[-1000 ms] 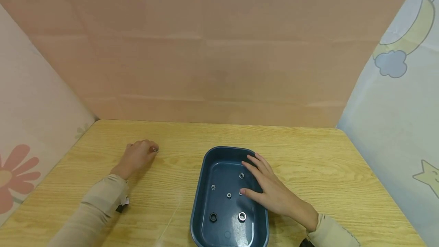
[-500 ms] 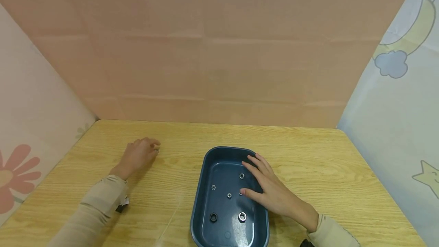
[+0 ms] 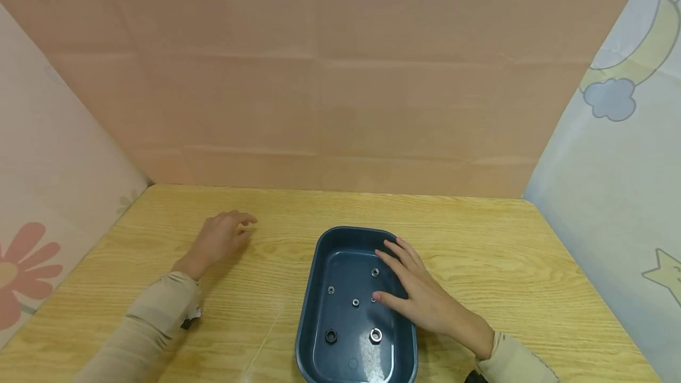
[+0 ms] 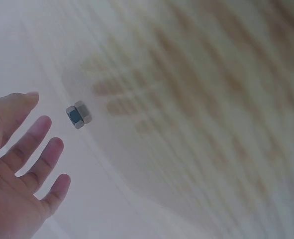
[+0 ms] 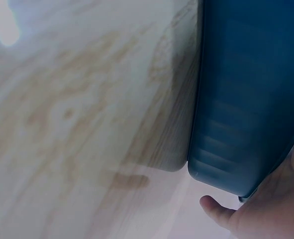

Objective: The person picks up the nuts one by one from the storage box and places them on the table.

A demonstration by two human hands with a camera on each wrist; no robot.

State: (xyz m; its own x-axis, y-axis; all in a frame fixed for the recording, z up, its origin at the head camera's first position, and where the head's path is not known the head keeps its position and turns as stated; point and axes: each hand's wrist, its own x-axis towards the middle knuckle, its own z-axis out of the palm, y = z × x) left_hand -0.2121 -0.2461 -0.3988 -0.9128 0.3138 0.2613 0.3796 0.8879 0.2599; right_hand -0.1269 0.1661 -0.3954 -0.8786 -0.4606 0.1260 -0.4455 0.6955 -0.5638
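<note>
Hex nut (image 4: 78, 114) on the table (image 3: 260, 306), just off the left hand's (image 3: 219, 240) fingertips.
The left hand's fingers are spread, gripping nothing. The right hand (image 3: 420, 297), fingers outstretched, lies over the blue tray's (image 3: 315, 288) side, perhaps steadying it, though contact is hard to judge; inside, smaller and larger nuts (image 3: 375, 336) sit spaced apart.

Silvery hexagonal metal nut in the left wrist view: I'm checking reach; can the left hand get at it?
Probably yes: the bare left hand looks close, and nothing visible lies between its fingertips and the silvery nut.
</note>
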